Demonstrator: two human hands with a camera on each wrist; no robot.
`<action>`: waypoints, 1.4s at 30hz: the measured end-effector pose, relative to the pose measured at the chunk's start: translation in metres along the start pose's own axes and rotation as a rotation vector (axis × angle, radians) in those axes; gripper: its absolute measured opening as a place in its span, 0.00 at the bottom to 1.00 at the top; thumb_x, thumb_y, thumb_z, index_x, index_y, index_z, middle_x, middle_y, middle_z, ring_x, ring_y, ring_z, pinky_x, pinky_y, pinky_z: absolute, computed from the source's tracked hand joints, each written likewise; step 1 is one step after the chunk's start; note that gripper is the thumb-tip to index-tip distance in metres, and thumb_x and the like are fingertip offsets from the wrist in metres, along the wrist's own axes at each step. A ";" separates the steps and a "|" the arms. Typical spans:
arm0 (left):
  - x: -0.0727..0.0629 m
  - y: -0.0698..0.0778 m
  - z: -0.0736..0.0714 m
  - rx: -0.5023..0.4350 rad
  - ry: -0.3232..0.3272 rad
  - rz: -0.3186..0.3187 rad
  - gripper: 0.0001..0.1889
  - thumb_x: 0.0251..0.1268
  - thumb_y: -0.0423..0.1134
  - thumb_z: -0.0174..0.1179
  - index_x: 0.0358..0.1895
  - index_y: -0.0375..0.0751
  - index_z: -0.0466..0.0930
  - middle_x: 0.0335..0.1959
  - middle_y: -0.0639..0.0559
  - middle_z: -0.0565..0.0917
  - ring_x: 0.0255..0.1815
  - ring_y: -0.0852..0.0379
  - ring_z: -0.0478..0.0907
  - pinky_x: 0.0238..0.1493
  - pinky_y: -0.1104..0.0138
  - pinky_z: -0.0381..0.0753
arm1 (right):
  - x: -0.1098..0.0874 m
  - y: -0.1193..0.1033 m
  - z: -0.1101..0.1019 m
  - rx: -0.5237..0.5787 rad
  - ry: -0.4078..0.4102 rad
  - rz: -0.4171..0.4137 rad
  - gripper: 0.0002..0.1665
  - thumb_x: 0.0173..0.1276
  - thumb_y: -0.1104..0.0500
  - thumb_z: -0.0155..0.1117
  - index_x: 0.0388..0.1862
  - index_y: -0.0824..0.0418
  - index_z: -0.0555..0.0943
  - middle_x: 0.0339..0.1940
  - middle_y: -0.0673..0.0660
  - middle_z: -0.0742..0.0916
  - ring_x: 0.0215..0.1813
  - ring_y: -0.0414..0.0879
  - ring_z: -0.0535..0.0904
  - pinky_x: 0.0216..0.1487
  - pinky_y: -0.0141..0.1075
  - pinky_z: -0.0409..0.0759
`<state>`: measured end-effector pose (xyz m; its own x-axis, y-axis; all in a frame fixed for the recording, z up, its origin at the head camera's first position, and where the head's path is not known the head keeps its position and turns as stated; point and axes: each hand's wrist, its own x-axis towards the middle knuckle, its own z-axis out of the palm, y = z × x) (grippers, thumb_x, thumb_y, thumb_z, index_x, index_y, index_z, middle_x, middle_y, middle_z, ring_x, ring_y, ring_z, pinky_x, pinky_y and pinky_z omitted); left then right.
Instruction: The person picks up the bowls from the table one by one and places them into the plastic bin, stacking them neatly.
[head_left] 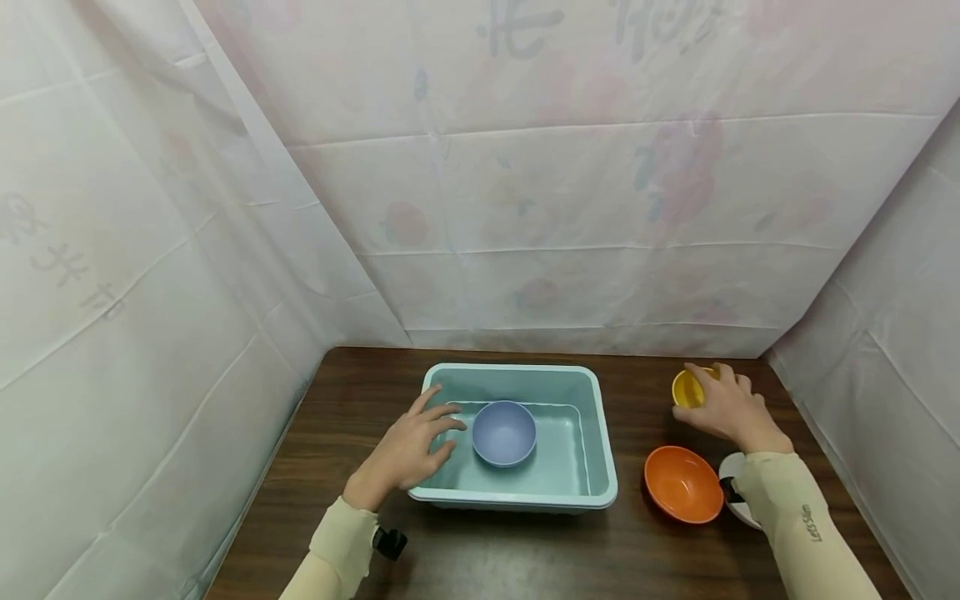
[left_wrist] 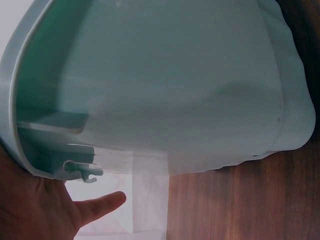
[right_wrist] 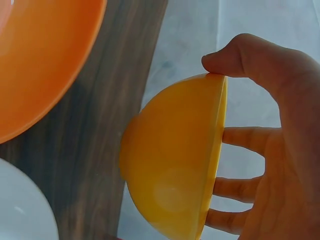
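My right hand point(head_left: 727, 408) spans a small yellow bowl point(head_left: 686, 390) at the table's back right. In the right wrist view the thumb presses one side of the yellow bowl's point(right_wrist: 172, 157) rim, with the other fingers along the rim farther down. Whether the bowl touches the table is unclear. Over the left side of a light blue plastic basin point(head_left: 517, 502), my left hand point(head_left: 408, 446) hovers with fingers spread and holds nothing. Inside the basin stands a purple-blue bowl point(head_left: 504, 433), upright.
An orange bowl point(head_left: 681, 485) stands right of the basin. Beside it is a white bowl point(head_left: 729, 465), partly hidden under my right forearm. The dark wooden table point(head_left: 307, 467) is bordered by white printed sheets point(head_left: 570, 283) at the back and sides.
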<state>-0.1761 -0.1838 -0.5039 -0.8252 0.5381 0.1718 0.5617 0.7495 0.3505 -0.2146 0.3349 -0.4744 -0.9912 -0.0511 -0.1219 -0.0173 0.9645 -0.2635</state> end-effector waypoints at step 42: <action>0.001 0.001 -0.002 0.003 -0.002 0.006 0.14 0.74 0.45 0.60 0.57 0.51 0.87 0.68 0.48 0.80 0.84 0.39 0.53 0.75 0.40 0.67 | -0.012 -0.049 -0.023 -0.027 0.062 -0.113 0.54 0.63 0.37 0.69 0.82 0.57 0.60 0.69 0.78 0.65 0.61 0.78 0.65 0.49 0.72 0.72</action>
<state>-0.1768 -0.1834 -0.5021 -0.8218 0.5432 0.1718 0.5666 0.7476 0.3465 -0.2054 0.2940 -0.4378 -0.9889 -0.1450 -0.0335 -0.1325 0.9601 -0.2463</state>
